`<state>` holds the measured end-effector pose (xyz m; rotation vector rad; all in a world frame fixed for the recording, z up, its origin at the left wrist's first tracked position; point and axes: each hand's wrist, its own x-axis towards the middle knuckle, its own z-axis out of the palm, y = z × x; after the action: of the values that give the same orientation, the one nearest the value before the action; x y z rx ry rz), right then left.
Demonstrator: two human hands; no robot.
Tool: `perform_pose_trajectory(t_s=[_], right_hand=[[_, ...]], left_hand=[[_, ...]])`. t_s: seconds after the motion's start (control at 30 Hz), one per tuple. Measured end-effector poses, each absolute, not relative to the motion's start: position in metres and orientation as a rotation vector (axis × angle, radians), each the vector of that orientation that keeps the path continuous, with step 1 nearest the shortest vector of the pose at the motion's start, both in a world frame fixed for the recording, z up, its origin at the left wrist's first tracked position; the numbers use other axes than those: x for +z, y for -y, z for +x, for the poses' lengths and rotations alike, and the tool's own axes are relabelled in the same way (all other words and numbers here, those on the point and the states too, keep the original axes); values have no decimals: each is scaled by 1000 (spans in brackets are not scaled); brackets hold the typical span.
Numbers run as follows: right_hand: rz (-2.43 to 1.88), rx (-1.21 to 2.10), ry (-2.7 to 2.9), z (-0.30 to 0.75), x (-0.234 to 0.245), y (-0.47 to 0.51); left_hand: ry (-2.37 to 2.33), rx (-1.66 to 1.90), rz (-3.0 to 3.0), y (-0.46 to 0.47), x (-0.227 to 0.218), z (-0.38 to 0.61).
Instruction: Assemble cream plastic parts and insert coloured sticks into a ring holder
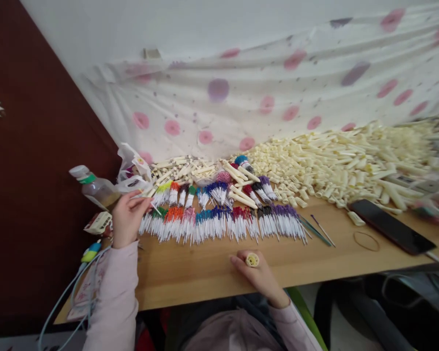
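My left hand (127,217) is at the left end of the rows, its fingers pinched around a thin white pen refill (155,208). Beside it, pen refills with coloured ends (219,224) lie grouped by colour in a long front row. Behind them are shorter bundles (219,194), some wrapped in white. Near the front edge of the table, my right hand (261,278) is closed around a cream plastic pen barrel (252,260). The barrel's round, slotted end faces up; the rest is hidden in the fist.
A large heap of cream plastic parts (332,161) covers the back right. A phone (393,226) with a cable, a rubber band (366,241) and tweezers (316,231) lie on the wooden table (190,278). At the left stand a bottle (95,187) and a plastic bag (131,168).
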<state>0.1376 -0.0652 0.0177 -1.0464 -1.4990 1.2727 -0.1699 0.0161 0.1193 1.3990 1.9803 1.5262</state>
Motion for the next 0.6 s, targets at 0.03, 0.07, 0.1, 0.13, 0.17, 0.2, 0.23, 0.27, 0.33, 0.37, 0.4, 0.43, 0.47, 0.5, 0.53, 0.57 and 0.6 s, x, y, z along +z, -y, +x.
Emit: perform_pose_trajectory(t_s=[0.03,0.07,0.1,0.13,0.17,0.2,0.23,0.27,0.33,0.37,0.4,0.43,0.47,0.5,0.53,0.57,0.6], right_hand=[[-1042,1255,1530,137,19,66],[-1036,1242,1552,137,21,67],[-1030,1232,1566,137,21,68],[-1023,1225,1575,137,21,69],[-1017,1224,1579,137,20,69],[-1012,1225,1581,138,18,70],[-1007,1227,1585,138,16,70],[-1003,1231,1588,138,14,71],[-990,1240,1591,138,11,72],[-983,1242,1591,138,11,72],[-976,1243,1590,138,11,72],[-969,1241,1588,138,11,73],[-963,1238,1586,138,12,73],[-956,1234,1586,138,14,73],[-948,1231,1586,138,15,73],[-941,1228,1586,138,17,73],[-933,1225,1587,138,18,73]], left_hand=[[-1836,1552,1460,-1,124,-145],[-1598,1632,1524,17,127,-120],[-1443,1705,1564,36,128,-95],[-1347,1784,1595,56,129,-71],[-1280,1875,1636,75,129,-51],[-1254,1907,1682,92,128,-35],[-1211,1947,1736,106,126,-22],[-1157,1993,1810,117,125,-14],[-1032,2002,2076,128,124,-6],[-970,1985,2202,130,125,-5],[-923,1956,2302,130,125,-6],[-898,1926,2363,128,124,-7],[-901,1899,2389,126,123,-8],[-927,1867,2397,124,122,-9],[-953,1843,2404,123,120,-9],[-969,1825,2415,122,117,-9],[-977,1811,2427,121,114,-8]])
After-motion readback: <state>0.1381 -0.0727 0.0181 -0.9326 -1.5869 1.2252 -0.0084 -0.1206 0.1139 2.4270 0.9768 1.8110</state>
